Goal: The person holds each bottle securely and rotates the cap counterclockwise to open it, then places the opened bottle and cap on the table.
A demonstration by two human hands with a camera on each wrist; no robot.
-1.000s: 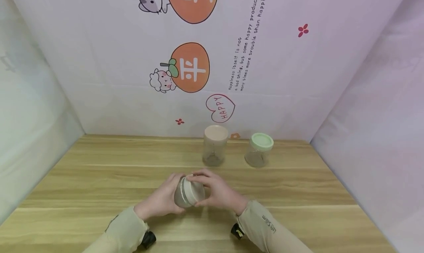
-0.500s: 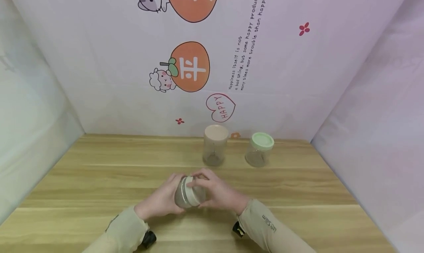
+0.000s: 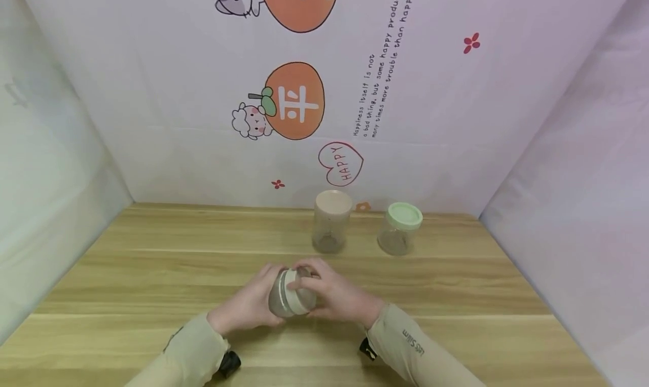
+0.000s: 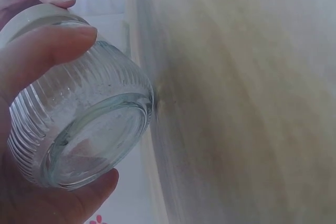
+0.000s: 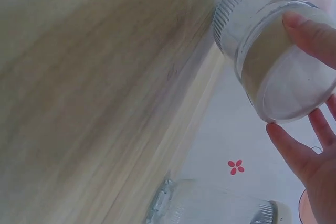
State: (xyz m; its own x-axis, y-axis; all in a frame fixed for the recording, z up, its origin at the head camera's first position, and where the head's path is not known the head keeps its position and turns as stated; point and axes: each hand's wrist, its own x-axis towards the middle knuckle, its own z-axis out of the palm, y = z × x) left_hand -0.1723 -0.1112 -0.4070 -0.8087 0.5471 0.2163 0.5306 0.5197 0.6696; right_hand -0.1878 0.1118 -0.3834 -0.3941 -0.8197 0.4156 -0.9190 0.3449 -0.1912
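Note:
A ribbed clear glass jar [image 4: 89, 93] is tilted just above the table in the head view, its lid end towards the right. My left hand [image 3: 249, 301] grips the glass body, thumb and fingers on opposite sides in the left wrist view. On the jar's other end is a pale cream lid [image 3: 298, 298]. My right hand [image 3: 341, 296] holds this lid by its rim, with fingertips spread around the edge in the right wrist view. Whether the lid sits tight on the jar I cannot tell.
Behind the hands stand a taller clear jar [image 3: 329, 226] with a beige lid and a shorter jar [image 3: 398, 235] with a green lid. A printed white cloth [image 3: 203, 167] hangs at the back edge of the wooden table [image 3: 167, 257].
My right hand has turned slightly around the lid, its fingers shifting along the rim. My left hand and the jar stay nearly in place. The head view has shifted a little.

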